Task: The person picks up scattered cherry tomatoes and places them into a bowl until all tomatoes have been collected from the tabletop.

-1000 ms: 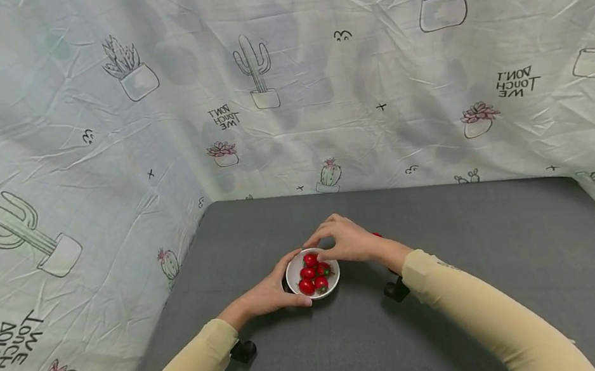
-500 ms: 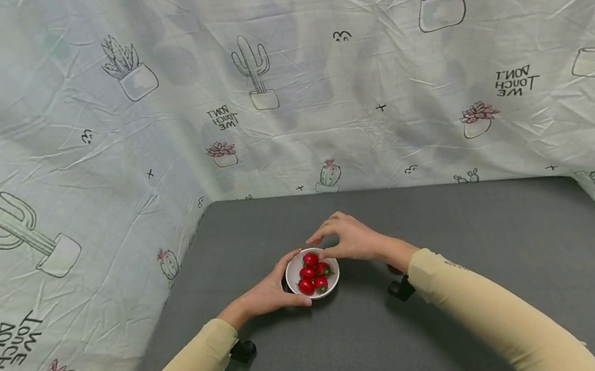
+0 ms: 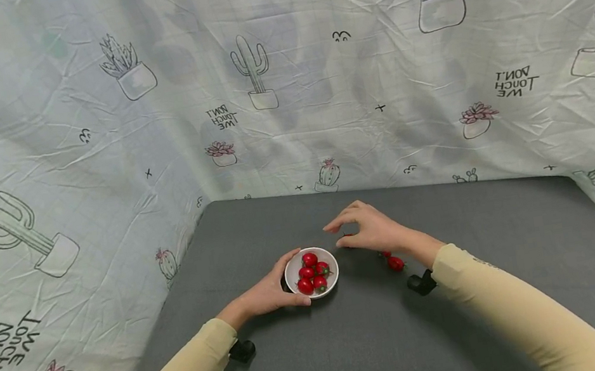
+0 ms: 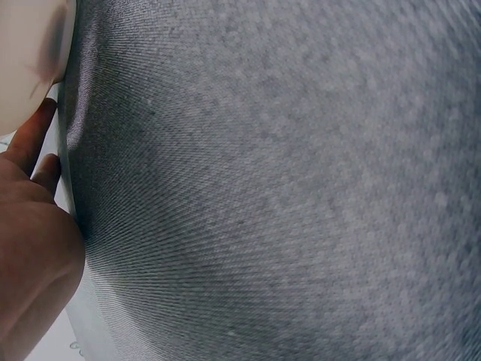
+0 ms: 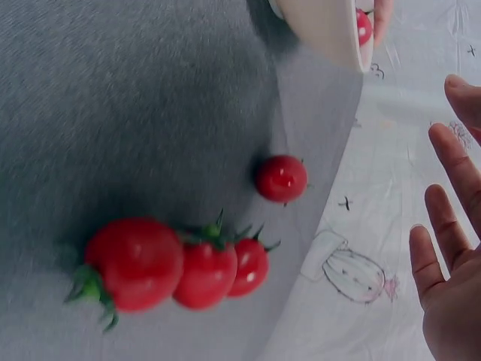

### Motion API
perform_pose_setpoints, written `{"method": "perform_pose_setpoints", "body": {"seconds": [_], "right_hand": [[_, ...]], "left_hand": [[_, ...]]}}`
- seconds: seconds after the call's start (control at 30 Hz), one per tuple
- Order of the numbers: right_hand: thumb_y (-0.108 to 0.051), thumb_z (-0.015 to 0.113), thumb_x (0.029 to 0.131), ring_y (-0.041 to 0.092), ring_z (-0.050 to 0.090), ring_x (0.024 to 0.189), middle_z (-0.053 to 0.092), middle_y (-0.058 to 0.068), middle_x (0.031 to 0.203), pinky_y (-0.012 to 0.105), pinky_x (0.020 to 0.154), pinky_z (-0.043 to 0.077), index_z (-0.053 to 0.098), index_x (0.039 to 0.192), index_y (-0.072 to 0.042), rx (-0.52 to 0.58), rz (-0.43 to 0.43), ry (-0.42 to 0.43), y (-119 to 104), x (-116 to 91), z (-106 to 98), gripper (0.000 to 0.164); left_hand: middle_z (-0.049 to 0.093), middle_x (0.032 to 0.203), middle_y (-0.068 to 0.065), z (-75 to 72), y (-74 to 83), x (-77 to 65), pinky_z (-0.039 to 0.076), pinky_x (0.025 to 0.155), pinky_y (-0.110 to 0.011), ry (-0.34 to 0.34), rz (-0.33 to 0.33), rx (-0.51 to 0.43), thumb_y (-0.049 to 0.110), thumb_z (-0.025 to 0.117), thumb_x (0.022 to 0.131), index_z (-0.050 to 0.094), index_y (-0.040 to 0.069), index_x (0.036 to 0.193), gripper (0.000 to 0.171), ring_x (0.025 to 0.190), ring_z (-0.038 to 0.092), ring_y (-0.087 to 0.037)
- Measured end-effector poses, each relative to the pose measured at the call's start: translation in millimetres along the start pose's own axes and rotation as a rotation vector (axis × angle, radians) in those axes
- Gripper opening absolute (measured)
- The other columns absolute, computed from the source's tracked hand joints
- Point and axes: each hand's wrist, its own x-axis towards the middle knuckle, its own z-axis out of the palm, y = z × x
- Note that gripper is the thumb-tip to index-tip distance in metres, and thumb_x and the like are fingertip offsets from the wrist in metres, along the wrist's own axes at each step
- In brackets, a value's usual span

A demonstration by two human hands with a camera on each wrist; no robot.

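Near the middle of the grey bench [image 3: 322,348], a white bowl [image 3: 294,271] is held by the left hand [image 3: 269,293], its thumb on the near side and its fingers around the far side. The right hand [image 3: 370,229] is to the right of the bowl, apart from its rim, with fingers spread and slightly bent, gripping nothing. In the bowl lie 5 red tomatoes [image 3: 306,272], just beside the left hand. On the bench by the right hand and forearm are 4 more: 3 tomatoes in a row [image 5: 204,274], overlapping in the right wrist view, and 1 single tomato [image 5: 282,178] set apart. All are glossy, round and red, several with green stalks. Compared with 0.5 s ago, the right hand has moved off the bowl's rim to the right, and more red shows beside its forearm; the bowl and its 5 tomatoes are practically where they were.
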Motion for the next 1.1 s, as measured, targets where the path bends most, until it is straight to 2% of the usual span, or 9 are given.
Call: {"method": "perform_pose_setpoints", "body": {"seconds": [0.3,0.7,1.1], "right_hand": [[-0.028,0.077,0.095,0.019,0.043,0.126,0.068,-0.009,0.12,0.053,0.101,0.038,0.072,0.129,-0.032,-0.007,0.04,0.032,8.3,-18.4,-14.4,0.035],[-0.027,0.078,0.093,0.024,0.046,0.122,0.07,-0.002,0.116,0.061,0.107,0.027,0.071,0.132,-0.024,-0.089,0.075,0.118,19.4,-56.2,-27.7,0.039],[-0.024,0.081,0.091,0.027,0.047,0.121,0.07,0.003,0.116,0.06,0.103,0.031,0.071,0.133,-0.018,-0.136,0.109,0.146,28.9,-84.8,-28.8,0.043]], "left_hand": [[0.023,0.164,0.0,-0.1,0.7,0.2,0.023,0.117,-0.053,0.008,0.012,-0.001,0.035,0.089,0.08,0.02,0.035,0.162,0.107,0.149,0.023,-0.02],[0.023,0.164,-0.001,-0.4,2.0,-0.2,0.023,0.116,-0.051,0.003,0.013,0.001,0.039,0.091,0.078,0.019,0.034,0.162,0.11,0.149,0.024,-0.02],[0.023,0.164,0.0,-1.3,0.1,-0.4,0.025,0.116,-0.052,-0.003,0.019,-0.007,0.039,0.089,0.08,0.019,0.034,0.162,0.108,0.149,0.024,-0.02]]}}
